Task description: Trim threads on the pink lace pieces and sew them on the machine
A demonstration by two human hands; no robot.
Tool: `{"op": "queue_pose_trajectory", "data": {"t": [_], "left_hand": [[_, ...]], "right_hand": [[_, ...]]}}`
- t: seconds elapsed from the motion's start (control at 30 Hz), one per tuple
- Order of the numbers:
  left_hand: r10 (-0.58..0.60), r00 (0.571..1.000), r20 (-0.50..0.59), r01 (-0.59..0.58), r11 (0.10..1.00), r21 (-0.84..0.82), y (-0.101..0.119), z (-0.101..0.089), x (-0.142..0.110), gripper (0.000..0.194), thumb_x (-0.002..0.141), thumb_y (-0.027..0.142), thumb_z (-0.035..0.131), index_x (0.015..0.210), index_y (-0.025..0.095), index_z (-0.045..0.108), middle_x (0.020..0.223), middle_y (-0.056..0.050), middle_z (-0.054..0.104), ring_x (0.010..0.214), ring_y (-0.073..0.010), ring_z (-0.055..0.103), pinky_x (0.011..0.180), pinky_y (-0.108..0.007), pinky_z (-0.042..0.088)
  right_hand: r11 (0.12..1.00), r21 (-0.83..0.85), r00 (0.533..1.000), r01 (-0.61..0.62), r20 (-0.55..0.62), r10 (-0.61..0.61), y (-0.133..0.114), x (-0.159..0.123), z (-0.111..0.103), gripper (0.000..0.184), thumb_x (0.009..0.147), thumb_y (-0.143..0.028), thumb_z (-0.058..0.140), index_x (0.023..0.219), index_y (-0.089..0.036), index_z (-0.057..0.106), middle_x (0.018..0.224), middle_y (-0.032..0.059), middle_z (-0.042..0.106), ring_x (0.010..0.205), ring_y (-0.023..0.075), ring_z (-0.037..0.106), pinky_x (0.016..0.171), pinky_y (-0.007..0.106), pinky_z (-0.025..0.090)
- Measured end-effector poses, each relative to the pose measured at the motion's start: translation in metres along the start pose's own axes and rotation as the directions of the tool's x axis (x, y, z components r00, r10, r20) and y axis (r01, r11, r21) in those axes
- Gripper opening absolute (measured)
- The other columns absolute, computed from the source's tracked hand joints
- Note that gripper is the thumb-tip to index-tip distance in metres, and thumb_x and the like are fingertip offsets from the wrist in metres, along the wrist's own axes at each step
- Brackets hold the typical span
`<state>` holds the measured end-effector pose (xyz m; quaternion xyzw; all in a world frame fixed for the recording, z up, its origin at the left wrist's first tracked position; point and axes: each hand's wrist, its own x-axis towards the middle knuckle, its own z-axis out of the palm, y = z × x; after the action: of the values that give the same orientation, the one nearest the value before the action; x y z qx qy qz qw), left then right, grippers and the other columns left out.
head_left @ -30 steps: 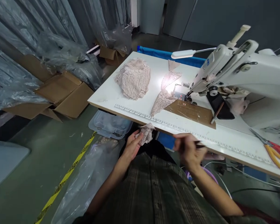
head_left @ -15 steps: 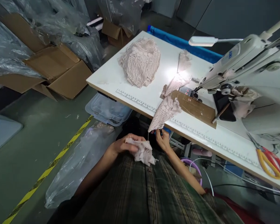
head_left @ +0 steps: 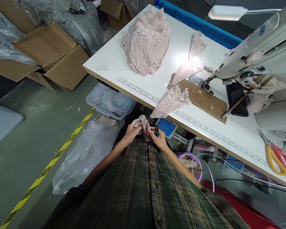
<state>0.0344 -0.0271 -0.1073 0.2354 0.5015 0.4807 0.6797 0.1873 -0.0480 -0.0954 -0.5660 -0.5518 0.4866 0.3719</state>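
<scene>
My left hand (head_left: 130, 134) is closed on a small pale pink lace piece (head_left: 143, 122), held in front of my shirt. My right hand (head_left: 159, 140) grips small thread snips (head_left: 156, 131) with dark blades and a blue part, while its thumb and fingertips meet the lace's right side. A thin thread seems to run from this lace to a lace panel (head_left: 171, 102) hanging over the table edge. Further lace panels (head_left: 186, 72) trail from it past the needle area of the sewing machine (head_left: 255, 47).
A lace pile (head_left: 146, 44) sits on the white table (head_left: 105, 65), which has a printed ruler along its front. Orange-and-red scissors (head_left: 276, 157) lie at the right. Below are a clear plastic box (head_left: 111, 100), a plastic bag (head_left: 85, 156) and a purple bin (head_left: 197, 171). Cardboard boxes (head_left: 64, 68) stand left.
Both hands have come together on the lace piece, the left moving up and the right moving slightly left. The snips now show clearly in my right hand. The view has shifted.
</scene>
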Motion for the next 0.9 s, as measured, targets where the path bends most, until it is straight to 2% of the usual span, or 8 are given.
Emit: {"op": "queue_pose_trajectory", "data": {"t": [0.1,0.23,0.37,0.47,0.53,0.63,0.77,0.9], "left_hand": [[0.027,0.999,0.024,-0.027,0.999,-0.028,0.006,0.001,-0.004,0.023,0.058,0.026,0.075,0.074,0.013,0.066,0.075,-0.003,0.068,0.073,-0.0152,0.059,0.069,-0.023,0.046],[0.068,0.995,0.067,-0.061,0.993,-0.103,0.02,-0.003,-0.006,0.025,0.052,0.024,0.07,0.075,0.016,0.062,0.087,-0.005,0.071,0.077,-0.0177,0.062,0.068,-0.024,0.046],[0.067,0.939,0.339,-0.019,0.99,-0.143,0.045,-0.004,-0.004,0.066,0.049,0.026,0.074,0.113,0.017,0.061,0.097,-0.01,0.071,0.087,-0.0243,0.065,0.074,-0.029,0.048],[0.049,0.872,0.488,-0.083,0.995,0.047,0.065,-0.001,0.0,0.085,0.049,0.028,0.081,0.13,0.019,0.056,0.088,-0.006,0.069,0.079,-0.0204,0.063,0.071,-0.026,0.045],[0.055,0.832,0.552,-0.216,0.949,0.229,0.074,0.001,0.004,0.066,0.05,0.025,0.085,0.114,0.019,0.069,0.078,-0.003,0.065,0.07,-0.0152,0.057,0.066,-0.023,0.043],[0.097,0.791,0.603,-0.36,0.872,0.332,0.079,0.004,0.005,0.02,0.058,0.027,0.084,0.075,0.018,0.077,0.08,-0.006,0.06,0.078,-0.0175,0.056,0.073,-0.026,0.045],[0.158,0.833,0.53,-0.316,0.922,0.223,0.075,0.002,-0.004,0.019,0.063,0.034,0.081,0.063,0.017,0.073,0.096,-0.01,0.064,0.09,-0.0216,0.06,0.081,-0.03,0.047],[0.078,0.923,0.377,-0.201,0.933,0.3,0.073,-0.002,-0.016,0.025,0.066,0.039,0.08,0.073,0.016,0.073,0.068,-0.003,0.065,0.062,-0.0134,0.055,0.06,-0.023,0.042]], "right_hand": [[0.998,-0.03,0.999,0.047,-0.019,-0.047,-0.007,-0.001,0.0,0.042,0.082,-0.056,0.056,0.085,-0.015,0.063,0.056,-0.0033,0.043,0.049,0.0096,0.038,0.047,0.022,0.037],[0.982,-0.093,0.985,0.165,-0.033,-0.168,-0.021,-0.004,-0.007,0.025,0.083,-0.04,0.056,0.076,-0.017,0.063,0.077,0.0057,0.058,0.067,0.0144,0.052,0.061,0.026,0.045],[0.953,-0.133,0.962,0.274,0.058,-0.268,-0.034,-0.01,-0.014,0.016,0.082,-0.028,0.054,0.081,-0.018,0.067,0.083,0.0081,0.066,0.074,0.0167,0.059,0.069,0.029,0.049],[0.933,-0.158,0.944,0.324,0.121,-0.307,-0.04,-0.014,-0.018,0.018,0.078,-0.023,0.056,0.087,-0.019,0.07,0.076,0.0056,0.068,0.066,0.0155,0.059,0.065,0.028,0.048],[0.926,-0.175,0.94,0.334,0.137,-0.313,-0.045,-0.019,-0.021,0.018,0.077,-0.022,0.055,0.087,-0.019,0.07,0.072,0.0041,0.067,0.059,0.0137,0.057,0.061,0.026,0.047],[0.926,-0.195,0.943,0.324,0.14,-0.3,-0.05,-0.025,-0.026,0.015,0.078,-0.022,0.053,0.081,-0.019,0.068,0.067,0.0021,0.065,0.053,0.0119,0.052,0.057,0.025,0.045],[0.934,-0.207,0.954,0.291,0.141,-0.266,-0.055,-0.025,-0.033,0.016,0.081,-0.023,0.05,0.075,-0.019,0.064,0.06,-0.0004,0.06,0.051,0.0109,0.048,0.053,0.023,0.041],[0.935,-0.279,0.97,0.221,0.162,-0.181,-0.061,-0.011,-0.039,0.023,0.087,-0.035,0.052,0.09,-0.017,0.066,0.068,0.0006,0.062,0.053,0.0114,0.048,0.053,0.024,0.039]]}}
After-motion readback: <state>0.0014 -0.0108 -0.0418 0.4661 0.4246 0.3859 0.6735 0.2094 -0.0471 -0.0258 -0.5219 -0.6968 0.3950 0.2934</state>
